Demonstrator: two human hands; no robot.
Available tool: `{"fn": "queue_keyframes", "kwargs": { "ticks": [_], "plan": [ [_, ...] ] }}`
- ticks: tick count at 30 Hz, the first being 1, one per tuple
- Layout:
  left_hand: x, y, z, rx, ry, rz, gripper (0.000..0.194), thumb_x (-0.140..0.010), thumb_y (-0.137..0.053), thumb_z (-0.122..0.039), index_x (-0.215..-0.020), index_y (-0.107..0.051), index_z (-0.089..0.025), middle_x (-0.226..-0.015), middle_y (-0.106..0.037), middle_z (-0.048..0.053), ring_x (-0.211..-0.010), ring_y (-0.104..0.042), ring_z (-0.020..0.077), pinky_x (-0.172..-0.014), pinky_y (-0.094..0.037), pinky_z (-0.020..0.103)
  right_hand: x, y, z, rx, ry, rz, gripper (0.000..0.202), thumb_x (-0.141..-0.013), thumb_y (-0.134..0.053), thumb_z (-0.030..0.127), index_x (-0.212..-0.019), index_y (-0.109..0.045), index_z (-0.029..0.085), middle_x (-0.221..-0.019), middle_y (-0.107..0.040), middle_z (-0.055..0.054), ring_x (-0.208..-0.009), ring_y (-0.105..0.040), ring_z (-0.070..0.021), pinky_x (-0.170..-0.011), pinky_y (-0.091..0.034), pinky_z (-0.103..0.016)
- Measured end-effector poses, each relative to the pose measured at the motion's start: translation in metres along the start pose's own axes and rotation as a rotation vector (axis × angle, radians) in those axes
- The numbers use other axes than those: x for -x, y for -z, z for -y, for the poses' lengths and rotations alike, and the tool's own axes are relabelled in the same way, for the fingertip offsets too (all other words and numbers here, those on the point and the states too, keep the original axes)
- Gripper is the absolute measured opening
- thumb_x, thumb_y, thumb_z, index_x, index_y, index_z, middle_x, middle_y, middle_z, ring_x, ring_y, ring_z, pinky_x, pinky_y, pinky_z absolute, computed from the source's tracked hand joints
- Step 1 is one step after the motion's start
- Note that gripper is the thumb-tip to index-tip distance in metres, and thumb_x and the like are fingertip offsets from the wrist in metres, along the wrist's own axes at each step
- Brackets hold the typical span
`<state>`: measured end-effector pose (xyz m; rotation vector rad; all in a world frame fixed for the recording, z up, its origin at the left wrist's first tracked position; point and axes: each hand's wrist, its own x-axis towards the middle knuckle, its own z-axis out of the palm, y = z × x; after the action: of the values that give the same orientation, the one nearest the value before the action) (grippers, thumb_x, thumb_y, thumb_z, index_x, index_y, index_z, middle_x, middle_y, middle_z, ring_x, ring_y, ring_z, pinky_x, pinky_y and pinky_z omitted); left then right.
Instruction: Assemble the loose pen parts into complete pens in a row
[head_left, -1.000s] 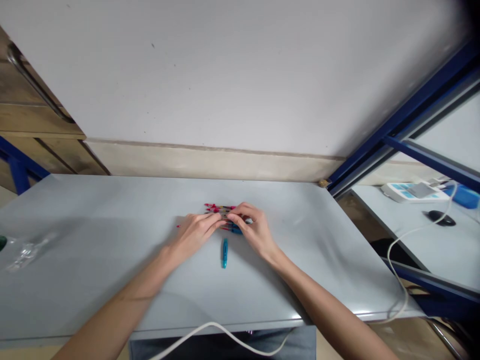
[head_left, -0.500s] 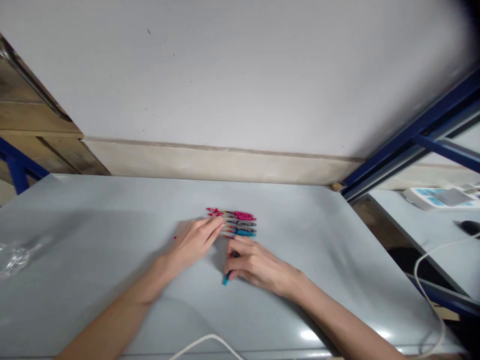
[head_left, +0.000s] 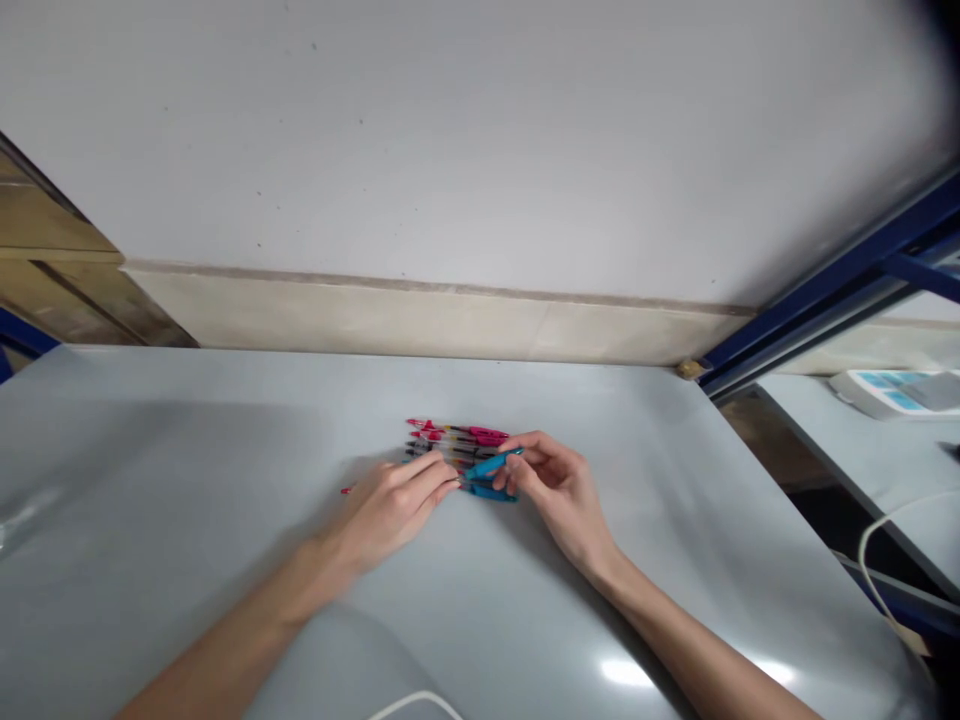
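Several pens lie side by side in a row in the head view, their pink (head_left: pixel 487 436), dark and blue grip ends to the right. My right hand (head_left: pixel 559 490) pinches a blue pen piece (head_left: pixel 491 464), tilted up toward the right, between thumb and fingers. Just below it, another blue pen piece (head_left: pixel 493 493) lies nearly level by my fingers. My left hand (head_left: pixel 405 497) is closed, its fingertips at the left ends of the blue pieces; it seems to grip a pen barrel, mostly hidden. A small red tip (head_left: pixel 346 490) shows left of that hand.
The pens are on a light grey table (head_left: pixel 225 430) against a white wall (head_left: pixel 450 150). A white cable (head_left: pixel 420 699) crosses the front edge. Blue metal frame (head_left: pixel 795 300) stands at the right, with a white device (head_left: pixel 892 392) on another surface beyond.
My right hand has moved up and right from below the row, now holding the blue piece tilted beside the pens. My left hand has shifted slightly toward me, uncovering more left pen ends.
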<state>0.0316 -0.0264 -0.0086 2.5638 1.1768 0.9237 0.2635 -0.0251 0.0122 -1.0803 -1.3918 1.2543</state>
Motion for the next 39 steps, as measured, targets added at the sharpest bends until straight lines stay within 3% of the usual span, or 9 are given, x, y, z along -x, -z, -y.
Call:
{"fn": "queue_keyframes", "kwargs": {
  "ticks": [18,20,23,26,29,34,37,39],
  "plan": [
    [-0.003,0.004,-0.005,-0.018,-0.028,-0.056,0.018,-0.103,-0.053,-0.027,-0.101,-0.070,-0.021,-0.092,-0.076,0.001,-0.071,-0.072,0.0140,-0.066,-0.054,0.025,0.002,-0.003,-0.001,-0.042,-0.033,0.010,0.027,-0.090,-0.072,0.042,-0.098,-0.069,0.017,-0.077,-0.073,-0.005,-0.072,-0.069,-0.0177,-0.067,-0.054,-0.030],
    [-0.004,0.007,-0.006,0.015,0.004,-0.007,0.020,-0.105,-0.051,-0.029,-0.108,-0.069,-0.022,-0.092,-0.077,0.001,-0.073,-0.073,0.0145,-0.067,-0.054,0.025,0.004,-0.004,0.000,-0.030,-0.032,0.011,0.027,-0.091,-0.071,0.043,-0.097,-0.070,0.017,-0.078,-0.074,-0.005,-0.073,-0.070,-0.0180,-0.068,-0.054,-0.030],
    [-0.005,0.010,-0.009,0.016,0.090,0.111,0.030,-0.105,-0.049,-0.034,-0.133,-0.058,-0.027,-0.100,-0.078,0.001,-0.076,-0.075,0.0171,-0.068,-0.056,0.026,0.006,-0.005,0.002,0.034,-0.027,0.036,0.026,-0.092,-0.070,0.043,-0.091,-0.072,0.017,-0.079,-0.074,-0.006,-0.073,-0.069,-0.0178,-0.067,-0.054,-0.029],
    [-0.007,0.009,-0.014,-0.056,0.113,0.174,0.057,-0.101,-0.055,-0.044,-0.152,-0.036,-0.029,-0.115,-0.076,0.006,-0.089,-0.076,0.0239,-0.072,-0.059,0.031,0.009,-0.006,0.003,0.121,0.039,0.043,0.022,-0.091,-0.071,0.040,-0.093,-0.075,0.019,-0.084,-0.075,-0.005,-0.072,-0.069,-0.0174,-0.067,-0.054,-0.029],
    [-0.008,0.006,-0.020,-0.086,0.112,0.190,0.072,-0.098,-0.058,-0.051,-0.158,-0.024,-0.028,-0.132,-0.068,0.011,-0.102,-0.074,0.0291,-0.078,-0.060,0.036,0.011,-0.006,0.004,0.179,0.133,0.037,0.018,-0.091,-0.073,0.037,-0.101,-0.076,0.022,-0.094,-0.077,-0.005,-0.077,-0.071,-0.0186,-0.072,-0.056,-0.032],
    [-0.008,0.004,-0.026,-0.096,0.152,0.145,0.066,-0.103,-0.051,-0.040,-0.159,-0.018,-0.029,-0.135,-0.066,0.011,-0.103,-0.074,0.0277,-0.079,-0.061,0.038,0.010,-0.003,0.005,0.232,0.281,0.082,0.013,-0.096,-0.067,0.027,-0.104,-0.076,0.023,-0.103,-0.078,-0.006,-0.092,-0.073,-0.0208,-0.083,-0.058,-0.035],
    [-0.007,0.005,-0.027,-0.153,0.154,0.175,0.067,-0.102,-0.050,-0.029,-0.159,-0.015,-0.029,-0.133,-0.067,0.010,-0.100,-0.075,0.0282,-0.076,-0.062,0.039,0.011,-0.002,0.006,0.261,0.424,0.125,0.017,-0.098,-0.062,0.019,-0.106,-0.076,0.025,-0.108,-0.077,-0.005,-0.103,-0.072,-0.0210,-0.093,-0.057,-0.036],
    [-0.007,0.005,-0.027,-0.171,0.147,0.212,0.071,-0.100,-0.050,-0.022,-0.160,-0.013,-0.029,-0.132,-0.068,0.010,-0.099,-0.075,0.0282,-0.075,-0.061,0.039,0.013,-0.002,0.006,0.310,0.467,0.128,0.018,-0.098,-0.063,0.019,-0.109,-0.075,0.025,-0.108,-0.077,-0.006,-0.099,-0.073,-0.0207,-0.089,-0.058,-0.035]
  ]
}}
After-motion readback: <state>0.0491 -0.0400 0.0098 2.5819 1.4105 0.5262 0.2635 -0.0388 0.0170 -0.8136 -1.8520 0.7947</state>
